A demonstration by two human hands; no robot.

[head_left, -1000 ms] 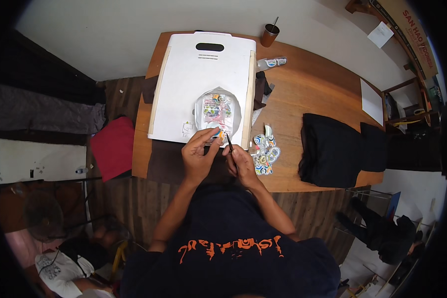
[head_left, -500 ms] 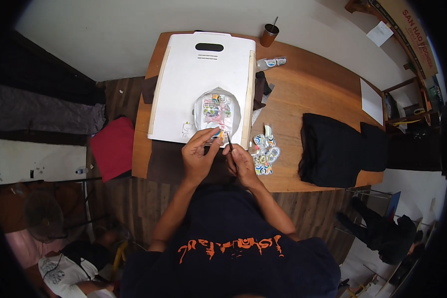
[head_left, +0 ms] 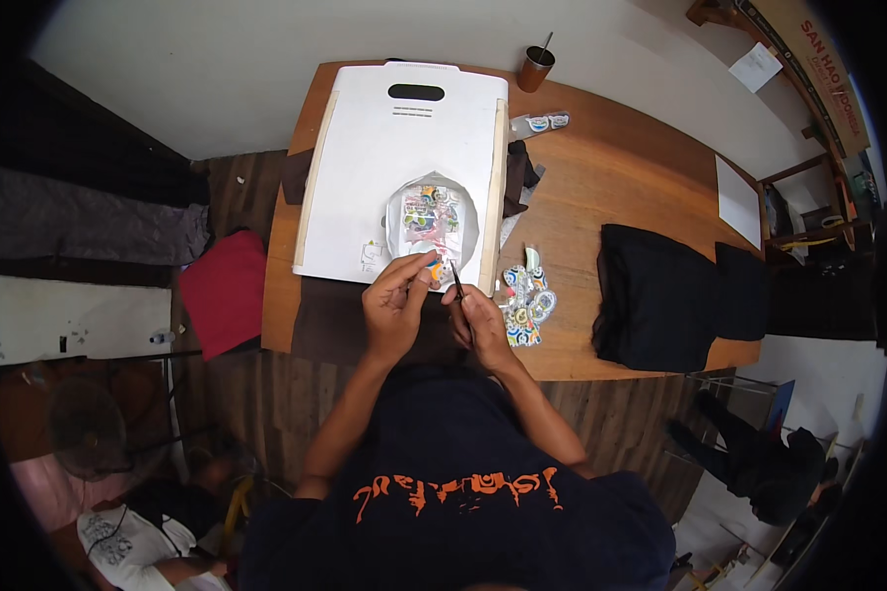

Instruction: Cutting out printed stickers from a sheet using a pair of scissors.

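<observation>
Pinching a small colourful sticker (head_left: pixel 434 264) in your left hand (head_left: pixel 396 310) at the white board's (head_left: pixel 384 167) near edge, steady it while your right hand's (head_left: pixel 475 317) grip holds thin tweezers (head_left: pixel 456 283) closed beside it.

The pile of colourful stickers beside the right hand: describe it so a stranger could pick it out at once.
Find the wooden table and the big white board on it. Just off the board's lower right corner, beside the right hand, lies the sticker pile. It alone sits on bare wood, between the board and the folded black cloth.
</observation>
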